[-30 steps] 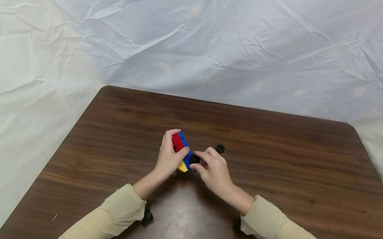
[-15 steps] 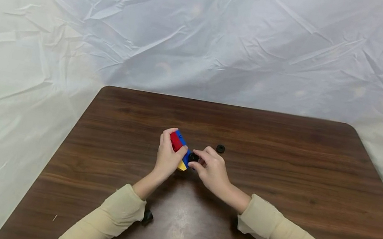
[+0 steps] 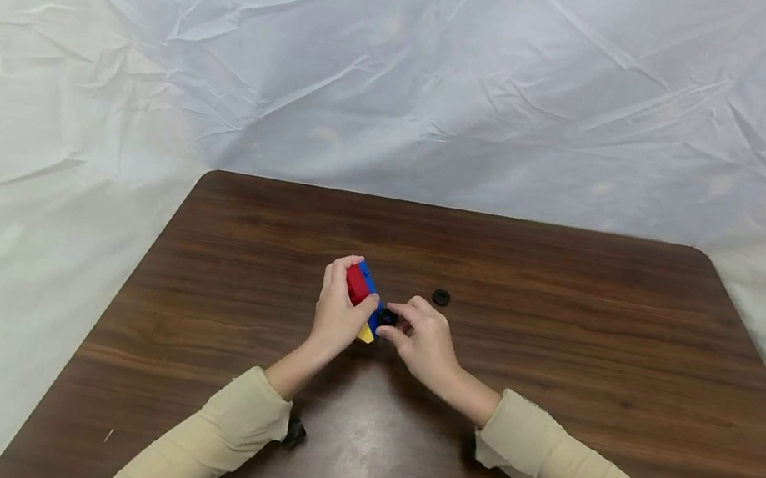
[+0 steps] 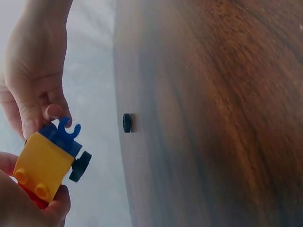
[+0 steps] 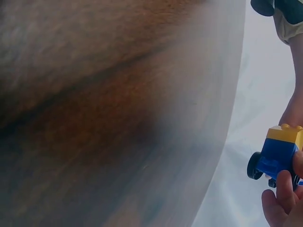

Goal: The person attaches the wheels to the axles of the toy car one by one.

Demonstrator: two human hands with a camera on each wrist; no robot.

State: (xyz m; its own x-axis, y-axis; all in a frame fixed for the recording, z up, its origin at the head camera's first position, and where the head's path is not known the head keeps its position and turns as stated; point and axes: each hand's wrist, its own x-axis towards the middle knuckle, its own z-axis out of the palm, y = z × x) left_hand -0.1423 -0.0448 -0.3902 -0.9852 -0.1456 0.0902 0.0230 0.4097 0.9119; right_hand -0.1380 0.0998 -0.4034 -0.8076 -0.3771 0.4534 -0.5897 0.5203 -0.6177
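Two hands meet over the wooden table (image 3: 570,304), left of its middle and nearer the far edge than the near end of the view, both at one toy vehicle (image 3: 357,285) of plastic bricks. We see the left hand (image 3: 339,316) gripping its body, the thumb pressed along one side and the fingers curled over the far end. The right hand (image 3: 428,344) pinches a black wheel (image 3: 388,318) between thumb and fingers against the vehicle's blue side; we cannot tell whether it is fixed there or only held.

On the vehicle we make out a yellow brick (image 4: 45,163) with studs, a blue base (image 5: 274,153) and a curled blue hook (image 4: 69,130) at one end. In the left wrist view a second wheel (image 4: 80,166) sits at the side, clear of the right fingers.

Just beyond the right hand, toward the far edge, we find a loose wheel (image 3: 441,297) lying flat on the table. A black device (image 3: 295,433) shows at the left cream sleeve (image 3: 248,411), and a thin pale sliver (image 3: 109,435) lies near the left edge. Behind the far edge hangs a wrinkled pale sheet (image 3: 456,74).
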